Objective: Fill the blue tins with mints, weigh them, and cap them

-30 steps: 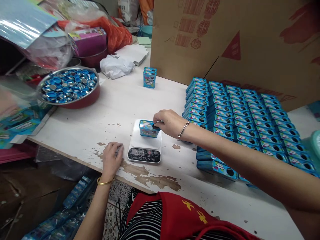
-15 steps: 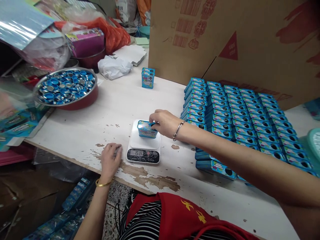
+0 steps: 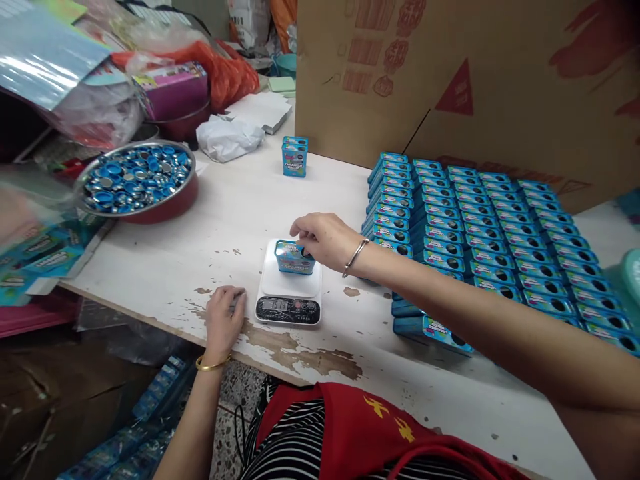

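A small blue printed tin (image 3: 295,265) stands on a white kitchen scale (image 3: 289,285) whose display is lit. At the tin's right end is my right hand (image 3: 325,240), its thumb close to the round hole in the top and its index finger lifted apart above the tin. I see nothing held between those fingers, though the lower ones are hidden. My left hand (image 3: 224,317) rests on the table's front edge, left of the scale. Its fingers are loosely bent with the thumb apart, and no object shows in it.
Rows of blue tins (image 3: 463,233) fill the table's right side before a large cardboard box (image 3: 380,113). Two more tins (image 3: 295,160) stand behind the scale. A bowl (image 3: 165,205) of blue and silver caps sits left, near a crumpled white bag (image 3: 229,137). Someone's blurred hand (image 3: 20,210) is far left.
My right index finger has risen off the tin's top, away from the thumb. The tin stays on the scale, and my left hand rests as before. The view has shifted slightly.
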A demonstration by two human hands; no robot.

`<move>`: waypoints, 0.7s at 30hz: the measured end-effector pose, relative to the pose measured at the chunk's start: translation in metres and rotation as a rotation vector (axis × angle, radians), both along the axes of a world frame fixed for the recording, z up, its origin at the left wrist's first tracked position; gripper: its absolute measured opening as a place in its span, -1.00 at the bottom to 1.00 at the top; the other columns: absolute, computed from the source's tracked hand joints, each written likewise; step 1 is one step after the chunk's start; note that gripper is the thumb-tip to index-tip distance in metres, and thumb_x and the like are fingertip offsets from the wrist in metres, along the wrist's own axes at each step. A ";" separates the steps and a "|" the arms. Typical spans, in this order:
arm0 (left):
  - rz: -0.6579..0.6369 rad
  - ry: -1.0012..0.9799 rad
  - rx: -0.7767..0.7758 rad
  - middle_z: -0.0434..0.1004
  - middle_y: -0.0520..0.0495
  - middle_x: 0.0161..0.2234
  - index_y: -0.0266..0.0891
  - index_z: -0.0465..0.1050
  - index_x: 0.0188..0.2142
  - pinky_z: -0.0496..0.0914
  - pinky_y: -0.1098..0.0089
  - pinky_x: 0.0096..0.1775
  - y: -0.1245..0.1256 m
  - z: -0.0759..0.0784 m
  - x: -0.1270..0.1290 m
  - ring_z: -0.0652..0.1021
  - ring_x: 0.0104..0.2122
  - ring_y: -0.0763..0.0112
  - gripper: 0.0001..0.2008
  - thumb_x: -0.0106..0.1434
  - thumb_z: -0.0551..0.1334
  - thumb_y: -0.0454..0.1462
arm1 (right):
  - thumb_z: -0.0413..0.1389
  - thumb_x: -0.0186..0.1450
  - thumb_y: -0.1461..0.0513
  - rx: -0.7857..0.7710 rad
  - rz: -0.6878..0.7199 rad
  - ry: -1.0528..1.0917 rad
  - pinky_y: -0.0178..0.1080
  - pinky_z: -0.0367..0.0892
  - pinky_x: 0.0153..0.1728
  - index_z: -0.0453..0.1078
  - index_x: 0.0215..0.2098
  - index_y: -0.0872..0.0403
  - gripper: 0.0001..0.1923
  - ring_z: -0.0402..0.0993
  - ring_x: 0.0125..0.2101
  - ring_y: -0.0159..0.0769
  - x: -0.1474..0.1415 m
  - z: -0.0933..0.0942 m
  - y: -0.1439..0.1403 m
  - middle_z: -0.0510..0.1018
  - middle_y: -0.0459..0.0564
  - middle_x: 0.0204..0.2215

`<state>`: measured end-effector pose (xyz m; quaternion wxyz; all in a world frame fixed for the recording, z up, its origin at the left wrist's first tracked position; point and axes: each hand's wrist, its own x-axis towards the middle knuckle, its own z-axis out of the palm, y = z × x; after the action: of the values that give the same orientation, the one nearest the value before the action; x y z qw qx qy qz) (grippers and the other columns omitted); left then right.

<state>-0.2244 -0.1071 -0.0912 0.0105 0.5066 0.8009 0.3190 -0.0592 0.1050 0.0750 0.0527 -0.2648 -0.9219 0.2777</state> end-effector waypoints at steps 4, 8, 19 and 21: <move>-0.005 0.001 0.002 0.41 -0.10 -0.26 -0.23 0.44 -0.23 0.34 0.28 -0.14 0.000 0.001 0.000 0.44 -0.22 0.30 -0.79 0.29 0.09 -0.19 | 0.12 0.22 0.34 -0.037 -0.010 0.163 -0.28 0.29 -0.22 0.46 -0.23 0.16 -0.85 0.42 -0.33 -0.35 0.005 0.001 0.001 0.54 0.05 -0.26; 0.000 -0.007 -0.007 0.41 -0.09 -0.26 -0.22 0.44 -0.24 0.33 0.28 -0.13 0.001 0.002 0.000 0.44 -0.22 0.30 -0.80 0.29 0.09 -0.19 | 0.06 0.28 0.28 -0.066 -0.110 0.438 -0.28 0.30 -0.27 0.44 -0.27 0.13 -0.87 0.42 -0.31 -0.35 0.032 0.007 -0.004 0.53 0.02 -0.27; 0.004 -0.024 0.003 0.42 -0.10 -0.28 -0.22 0.44 -0.25 0.34 0.27 -0.12 0.001 0.004 0.001 0.44 -0.22 0.32 -0.80 0.28 0.10 -0.19 | 0.02 0.28 0.03 -0.634 -0.366 0.247 -0.29 0.31 -0.48 0.42 -0.30 0.08 -0.70 0.41 -0.51 -0.35 0.151 -0.077 -0.078 0.49 -0.03 -0.46; 0.001 -0.028 0.004 0.42 -0.10 -0.28 -0.22 0.44 -0.25 0.34 0.28 -0.12 0.001 0.005 0.002 0.44 -0.21 0.31 -0.80 0.28 0.10 -0.19 | 0.02 0.27 -0.01 -0.672 -0.462 0.244 -0.30 0.29 -0.53 0.42 -0.26 0.08 -0.66 0.40 -0.52 -0.34 0.173 -0.077 -0.080 0.47 -0.04 -0.51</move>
<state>-0.2227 -0.1061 -0.0858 0.0206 0.5016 0.8003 0.3278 0.1133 0.0251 -0.0022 0.1330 -0.4318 -0.6836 0.5732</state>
